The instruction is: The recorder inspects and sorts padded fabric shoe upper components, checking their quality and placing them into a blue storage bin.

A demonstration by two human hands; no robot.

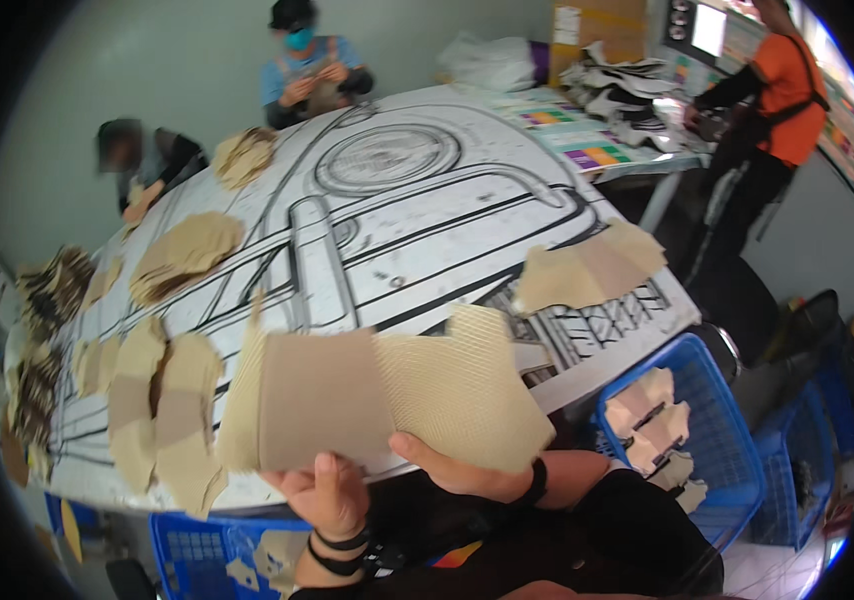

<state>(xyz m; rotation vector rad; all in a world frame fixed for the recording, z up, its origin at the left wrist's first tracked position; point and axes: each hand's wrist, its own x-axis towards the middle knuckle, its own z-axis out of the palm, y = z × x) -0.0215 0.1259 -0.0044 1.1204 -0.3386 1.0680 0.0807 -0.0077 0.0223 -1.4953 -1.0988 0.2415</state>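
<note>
A beige panel of sheet material (pixel 327 395), textured at both ends with a smooth brownish-pink band, is held up over the table's near edge. My left hand (pixel 332 500) grips its lower edge near the band, one finger raised in front; its other fingers are partly hidden. Farther right, my right hand (pixel 457 470) holds the same edge, thumb on the textured face and fingers behind. To the left lie two long beige pieces with brownish bands (pixel 187 420). Similar pieces (pixel 597 265) lie beyond the panel to the right.
The white table (pixel 407 270) bears black line drawings and beige stacks (pixel 187 250). Dark-edged stacks (pixel 52 290) line its left side. Blue baskets holding pieces stand at right (pixel 717 440) and below (pixel 192 545). Two people sit across the table; another in orange stands back right.
</note>
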